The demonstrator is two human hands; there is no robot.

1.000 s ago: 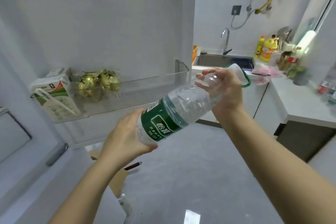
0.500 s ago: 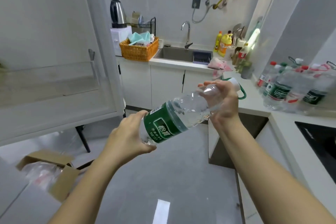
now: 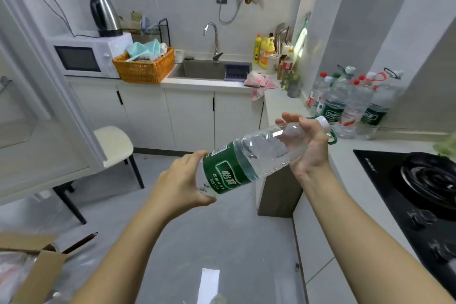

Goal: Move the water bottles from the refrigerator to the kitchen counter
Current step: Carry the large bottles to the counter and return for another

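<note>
The water bottle hangs tilted in mid-air over the floor, base low toward the person and cap end raised toward the kitchen counter. The left hand grips its base below the green label. The right hand wraps the neck just under the white cap. The risk lies in the set-down: the standing bottles crowd the counter's corner, so a careless swing could topple them. The smooth, full-looking bottle may also slip if one hand lets go early.
</note>
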